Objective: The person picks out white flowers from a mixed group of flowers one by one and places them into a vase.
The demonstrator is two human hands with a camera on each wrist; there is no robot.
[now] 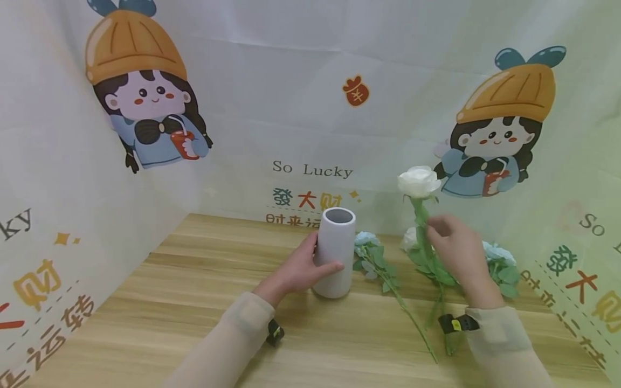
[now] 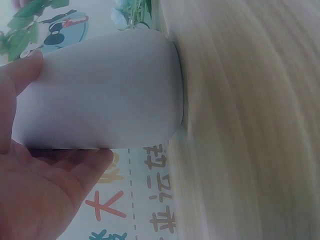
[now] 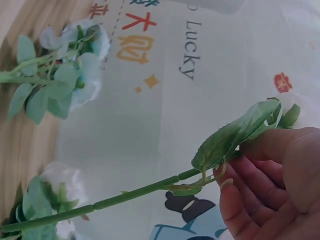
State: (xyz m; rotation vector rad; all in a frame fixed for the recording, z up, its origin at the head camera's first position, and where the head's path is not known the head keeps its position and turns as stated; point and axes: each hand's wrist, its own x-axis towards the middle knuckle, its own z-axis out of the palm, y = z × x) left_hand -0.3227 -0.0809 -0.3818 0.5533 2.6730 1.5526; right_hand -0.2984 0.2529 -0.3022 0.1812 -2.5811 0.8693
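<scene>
A white vase [image 1: 336, 253] stands upright on the wooden table, its round mouth facing up. My left hand [image 1: 303, 267] grips it from the left, the thumb across its front; in the left wrist view the vase [image 2: 110, 90] fills the grasp. To the right, my right hand [image 1: 458, 250] pinches the green stem of a white rose [image 1: 419, 182], held upright with its bloom above the fingers. The right wrist view shows the stem [image 3: 135, 196] and a leaf [image 3: 235, 132] at the fingertips.
A light blue flower [image 1: 367, 240] lies on the table [image 1: 194, 302] just right of the vase. Another white flower [image 1: 410, 239] and a second blue flower [image 1: 499, 253] lie farther right. A printed cloth [image 1: 252, 108] hangs behind and at both sides.
</scene>
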